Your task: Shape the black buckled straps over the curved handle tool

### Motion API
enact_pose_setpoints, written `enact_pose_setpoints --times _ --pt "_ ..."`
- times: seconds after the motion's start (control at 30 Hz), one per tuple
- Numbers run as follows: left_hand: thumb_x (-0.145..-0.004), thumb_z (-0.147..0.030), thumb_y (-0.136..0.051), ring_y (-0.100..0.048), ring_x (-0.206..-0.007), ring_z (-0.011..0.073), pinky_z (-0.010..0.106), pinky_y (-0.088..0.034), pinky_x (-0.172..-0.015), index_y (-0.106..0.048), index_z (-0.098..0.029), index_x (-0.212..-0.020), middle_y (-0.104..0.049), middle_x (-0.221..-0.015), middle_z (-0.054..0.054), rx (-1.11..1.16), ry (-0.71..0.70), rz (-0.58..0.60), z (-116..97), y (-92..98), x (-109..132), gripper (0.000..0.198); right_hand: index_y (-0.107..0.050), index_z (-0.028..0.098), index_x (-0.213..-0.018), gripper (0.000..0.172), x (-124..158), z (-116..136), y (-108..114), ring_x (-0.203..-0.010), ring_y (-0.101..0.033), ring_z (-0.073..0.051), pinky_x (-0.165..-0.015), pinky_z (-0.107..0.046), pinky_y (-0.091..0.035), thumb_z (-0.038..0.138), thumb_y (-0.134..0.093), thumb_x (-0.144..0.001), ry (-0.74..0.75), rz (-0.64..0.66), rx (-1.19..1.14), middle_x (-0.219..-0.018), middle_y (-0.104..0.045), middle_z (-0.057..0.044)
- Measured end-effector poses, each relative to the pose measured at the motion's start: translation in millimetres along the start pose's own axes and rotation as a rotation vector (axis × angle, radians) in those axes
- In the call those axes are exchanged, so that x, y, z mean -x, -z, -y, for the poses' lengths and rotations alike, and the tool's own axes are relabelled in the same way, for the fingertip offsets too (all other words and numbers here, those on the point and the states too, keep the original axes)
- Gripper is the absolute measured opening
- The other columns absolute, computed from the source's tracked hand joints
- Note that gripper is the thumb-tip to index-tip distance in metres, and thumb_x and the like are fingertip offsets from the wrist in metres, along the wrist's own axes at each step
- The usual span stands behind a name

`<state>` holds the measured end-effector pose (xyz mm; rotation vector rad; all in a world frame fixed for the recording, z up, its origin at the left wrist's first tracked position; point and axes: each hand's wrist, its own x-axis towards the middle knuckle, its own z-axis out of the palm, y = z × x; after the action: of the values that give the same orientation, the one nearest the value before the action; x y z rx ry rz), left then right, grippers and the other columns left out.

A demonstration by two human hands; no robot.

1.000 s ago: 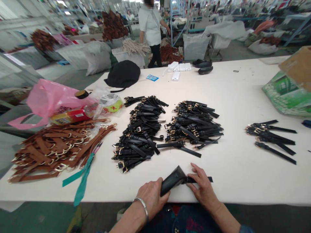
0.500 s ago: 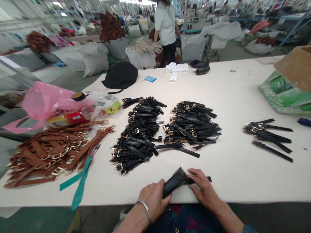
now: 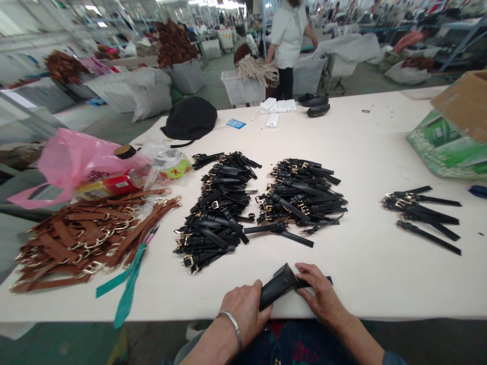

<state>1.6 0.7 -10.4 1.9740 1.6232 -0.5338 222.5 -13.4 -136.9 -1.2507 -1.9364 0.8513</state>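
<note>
Left hand [image 3: 245,309] was curled around the lower end of a black wedge-shaped stack of leather straps [image 3: 274,289], fingers closed on it. Right hand [image 3: 321,294] pinched the stack's other end with thumb and fingers, and a thin strap end poked out past the fingertips. The stack lay at the near edge of the white table [image 3: 380,152], about mid-way along and tilted up at the far tip. Two heaps of black buckled straps [image 3: 218,208] sat mid-table and brown buckled straps [image 3: 87,233] by the left edge.

Risk, as a judgement: this close to the edge, a loosened pinch could let the stack fan out or drop off the table.
</note>
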Motion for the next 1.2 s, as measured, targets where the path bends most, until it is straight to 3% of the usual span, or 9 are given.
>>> enact_pose_setpoints --times 0.23,0.53,0.8,1.03,1.2 --pt "-0.076 -0.043 -0.042 -0.058 -0.082 0.0238 0.033 -0.043 -0.071 -0.052 -0.022 -0.095 -0.063 -0.086 0.007 -0.013 0.070 0.063 21 0.2 14 0.031 -0.055 0.022 -0.106 0.031 -2 3 6 -0.104 -0.050 -0.022 -0.086 -0.042 -0.046 0.015 -0.054 -0.076 -0.007 0.048 -0.018 -0.118 -0.049 -0.011" --pt "-0.077 -0.045 -0.040 -0.059 -0.082 0.0248 0.035 -0.043 -0.070 -0.051 -0.021 -0.096 -0.063 -0.086 0.008 0.037 0.046 0.008 4 -3.8 0 0.032 -0.055 0.021 -0.104 0.029 -5 7 4 -0.100 -0.050 -0.023 -0.084 -0.042 -0.046 0.015 -0.053 -0.076 -0.003 0.052 0.039 -0.106 -0.054 -0.010" --pt "-0.075 -0.045 -0.042 -0.059 -0.078 0.0247 0.034 -0.043 -0.068 -0.053 -0.022 -0.093 -0.063 -0.082 0.008 0.004 0.071 0.019 30 -3.4 13 0.031 -0.055 0.022 -0.104 0.029 -5 7 2 -0.099 -0.051 -0.022 -0.082 -0.041 -0.047 0.017 -0.054 -0.076 -0.007 0.022 0.041 -0.105 -0.054 -0.009" --pt "-0.076 -0.045 -0.041 -0.059 -0.079 0.0230 0.032 -0.042 -0.068 -0.053 -0.022 -0.094 -0.063 -0.084 0.007 0.050 0.061 -0.020 20 -9.3 3 0.031 -0.055 0.022 -0.104 0.029 -6 9 3 -0.099 -0.050 -0.022 -0.083 -0.040 -0.046 0.016 -0.053 -0.076 -0.021 0.052 0.047 -0.104 -0.054 -0.009" --pt "-0.076 -0.044 -0.041 -0.059 -0.078 0.0222 0.030 -0.042 -0.067 -0.053 -0.023 -0.097 -0.064 -0.084 0.007 0.067 0.090 0.003 32 -13.8 13 0.032 -0.054 0.023 -0.105 0.029 -6 13 3 -0.099 -0.049 -0.022 -0.083 -0.040 -0.045 0.017 -0.052 -0.076 -0.022 0.053 0.043 -0.106 -0.053 -0.009"
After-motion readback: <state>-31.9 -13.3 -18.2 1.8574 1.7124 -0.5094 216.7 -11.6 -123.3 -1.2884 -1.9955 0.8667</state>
